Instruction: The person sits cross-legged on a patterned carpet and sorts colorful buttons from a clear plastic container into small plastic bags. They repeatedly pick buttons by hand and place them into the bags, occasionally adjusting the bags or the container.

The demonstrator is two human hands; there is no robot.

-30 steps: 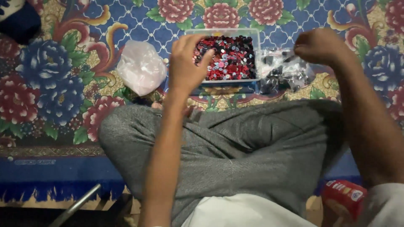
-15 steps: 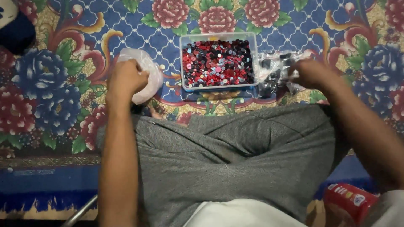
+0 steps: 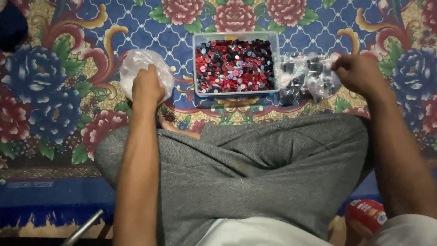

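Left hand: the left hand [image 3: 146, 86] is down on the white plastic bag [image 3: 143, 73], fingers curled over its near edge and gripping the plastic.
Right hand: the right hand [image 3: 359, 73] is closed on the right end of the clear bag of dark buttons [image 3: 305, 81], fingers bunched and pinching the plastic.
White bag: lying on the floral carpet [image 3: 54, 105], left of the tub and apart from it.
Dark-button bag: just right of the tub, close against its wall.
Tub: the clear rectangular tub [image 3: 235, 35] sits between the two bags at the far side, filled with red, black and pale buttons [image 3: 234, 66].
Lap: crossed legs in grey trousers [image 3: 255, 168] fill the near middle.
Near right: a red packet [image 3: 366, 215] lies by the knee.
Near left: a metal rod [image 3: 82, 228] pokes in at the bottom edge.
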